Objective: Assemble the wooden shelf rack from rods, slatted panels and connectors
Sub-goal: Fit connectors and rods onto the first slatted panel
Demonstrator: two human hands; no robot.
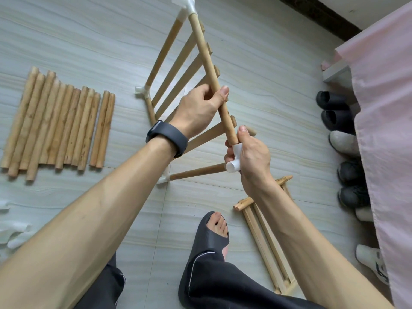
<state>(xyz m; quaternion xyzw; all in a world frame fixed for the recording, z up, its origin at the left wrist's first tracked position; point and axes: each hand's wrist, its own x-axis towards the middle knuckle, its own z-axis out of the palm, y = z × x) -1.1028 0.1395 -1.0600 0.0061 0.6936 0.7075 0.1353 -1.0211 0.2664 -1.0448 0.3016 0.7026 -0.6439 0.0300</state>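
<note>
A partly built rack frame stands tilted over the floor: a slatted panel (178, 70) framed by rods with white connectors at its corners (186, 5), (142, 91), (163, 178). My left hand (200, 108) grips the frame's long right rod (207, 61) near its middle. My right hand (249, 157) holds a white corner connector (234, 161) at that rod's lower end, where a short bottom rod (196, 171) also meets it.
Several loose wooden rods (58, 126) lie in a row on the floor at left. A second slatted panel (265, 237) lies by my right forearm. White connectors (15, 233) sit at the far left edge. Shoes (343, 139) line a pink curtain (383, 130) on the right. My slippered foot (211, 241) is below.
</note>
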